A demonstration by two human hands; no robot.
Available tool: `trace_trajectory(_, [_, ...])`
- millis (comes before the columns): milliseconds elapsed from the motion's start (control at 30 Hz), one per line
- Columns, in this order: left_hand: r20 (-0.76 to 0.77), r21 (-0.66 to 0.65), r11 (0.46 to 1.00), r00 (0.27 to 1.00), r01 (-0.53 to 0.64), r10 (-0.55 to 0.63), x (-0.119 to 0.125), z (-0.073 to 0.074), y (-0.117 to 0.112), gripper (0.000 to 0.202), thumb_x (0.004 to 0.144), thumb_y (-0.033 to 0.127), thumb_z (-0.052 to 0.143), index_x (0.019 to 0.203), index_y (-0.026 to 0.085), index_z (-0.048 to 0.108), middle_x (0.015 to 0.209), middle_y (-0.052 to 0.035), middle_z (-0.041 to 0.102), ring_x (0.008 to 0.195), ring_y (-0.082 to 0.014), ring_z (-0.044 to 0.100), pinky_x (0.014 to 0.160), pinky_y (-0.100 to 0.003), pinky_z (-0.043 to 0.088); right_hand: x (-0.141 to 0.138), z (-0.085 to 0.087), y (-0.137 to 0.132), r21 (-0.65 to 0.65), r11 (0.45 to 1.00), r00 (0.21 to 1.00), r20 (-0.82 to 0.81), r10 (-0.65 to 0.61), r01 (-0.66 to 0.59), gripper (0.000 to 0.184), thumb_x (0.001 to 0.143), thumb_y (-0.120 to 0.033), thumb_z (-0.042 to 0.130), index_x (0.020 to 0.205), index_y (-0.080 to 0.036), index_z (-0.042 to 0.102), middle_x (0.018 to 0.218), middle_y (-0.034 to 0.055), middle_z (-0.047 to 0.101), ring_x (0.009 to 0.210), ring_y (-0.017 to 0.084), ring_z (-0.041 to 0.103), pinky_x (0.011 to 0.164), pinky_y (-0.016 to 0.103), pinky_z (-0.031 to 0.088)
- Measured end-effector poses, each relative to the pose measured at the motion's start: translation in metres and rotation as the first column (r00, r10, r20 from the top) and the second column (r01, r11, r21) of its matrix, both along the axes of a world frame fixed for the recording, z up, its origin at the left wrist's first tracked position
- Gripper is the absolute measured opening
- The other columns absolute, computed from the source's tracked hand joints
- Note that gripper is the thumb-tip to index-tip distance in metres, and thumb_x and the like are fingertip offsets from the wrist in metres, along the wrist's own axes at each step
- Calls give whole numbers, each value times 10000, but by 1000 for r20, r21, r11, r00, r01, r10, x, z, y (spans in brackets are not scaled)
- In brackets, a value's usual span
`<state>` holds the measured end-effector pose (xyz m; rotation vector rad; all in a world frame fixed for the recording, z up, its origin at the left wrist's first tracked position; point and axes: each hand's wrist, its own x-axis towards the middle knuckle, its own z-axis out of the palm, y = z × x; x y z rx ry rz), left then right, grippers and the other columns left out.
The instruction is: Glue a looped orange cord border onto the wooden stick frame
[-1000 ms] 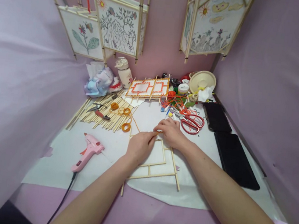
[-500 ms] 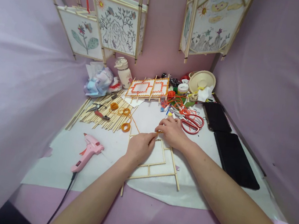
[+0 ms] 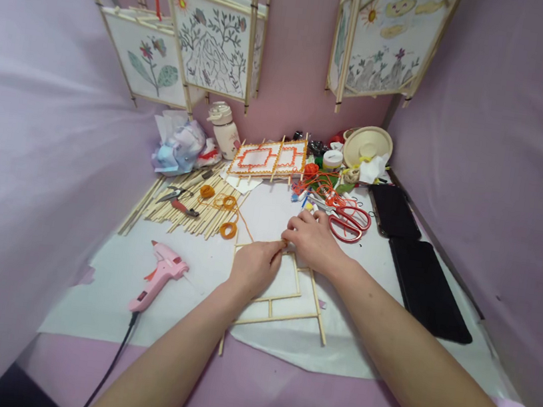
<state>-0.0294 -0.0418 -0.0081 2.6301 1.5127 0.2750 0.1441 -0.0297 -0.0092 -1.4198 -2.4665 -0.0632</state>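
A frame of thin wooden sticks (image 3: 281,314) with an inner rectangle lies on the white-covered table in front of me. At its far edge my left hand (image 3: 257,265) is closed, thumb and finger pinched on an orange cord (image 3: 246,227) that trails from the small coils. My right hand (image 3: 311,239) touches the same edge just to the right, its bent fingers closed on the cord close to the left fingertips. The fingers largely cover the cord where they meet. Beyond the right hand lie red-handled scissors (image 3: 349,223).
A pink glue gun (image 3: 160,275) with a black cable lies at left. Behind it are loose sticks (image 3: 183,218), pliers (image 3: 184,207) and orange coils (image 3: 228,230). Two black flat devices (image 3: 428,289) lie at right. A decorated panel (image 3: 270,157) and a bottle (image 3: 224,131) stand behind; lanterns (image 3: 217,48) hang above.
My right hand has shifted slightly, its fingers drawing down toward the left fingertips, and less orange cord shows between them. My left hand and the stick frame stay in place.
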Motion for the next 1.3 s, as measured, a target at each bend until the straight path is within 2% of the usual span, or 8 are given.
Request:
trace_trajectory(200, [18, -3, 1000, 1000, -12, 12, -1, -2, 0, 291, 944, 238, 445, 1126, 266, 672, 1018, -24, 741, 924, -209, 679, 757, -287, 478, 3, -8, 5, -44, 999, 985, -167, -39, 32, 196, 917, -199, 520, 1026, -251, 675, 1071, 48, 651, 1055, 219, 428, 855, 401, 199])
trace_trajectory(300, [19, -1, 1000, 1000, -6, 6, -1, -3, 0, 293, 948, 242, 442, 1127, 267, 673, 1019, -24, 741, 924, -211, 680, 765, -292, 481, 3, -11, 7, -88, 996, 975, -220, -18, -2, 219, 908, -158, 505, 979, -255, 689, 1054, 38, 658, 1044, 210, 429, 845, 388, 198])
trace_trajectory(433, [15, -8, 1000, 1000, -10, 10, -1, -4, 0, 297, 943, 237, 449, 1137, 272, 671, 1019, -24, 741, 920, -212, 680, 769, -295, 484, 3, -11, 7, -103, 995, 977, -212, -23, 1, 229, 902, -139, 494, 905, -242, 698, 1029, 45, 659, 1040, 216, 417, 835, 390, 195])
trace_trajectory(1100, [-28, -11, 999, 999, 44, -44, -2, -1, 1, 300, 965, 241, 431, 1160, 296, 652, 1049, -9, 732, 946, -217, 669, 736, -281, 467, 2, -13, 8, -89, 996, 985, -168, -39, 25, 205, 898, -147, 506, 897, -241, 689, 1018, 54, 658, 1046, 233, 417, 812, 389, 200])
trace_trajectory(1300, [-11, -20, 1000, 1000, 19, -19, -2, -2, 0, 289, 961, 239, 443, 1152, 288, 654, 1059, -17, 728, 964, -208, 664, 760, -272, 466, 2, -13, 9, -99, 994, 974, -216, -69, 48, 218, 911, -157, 493, 1033, -242, 653, 1080, 51, 658, 1048, 217, 435, 820, 375, 213])
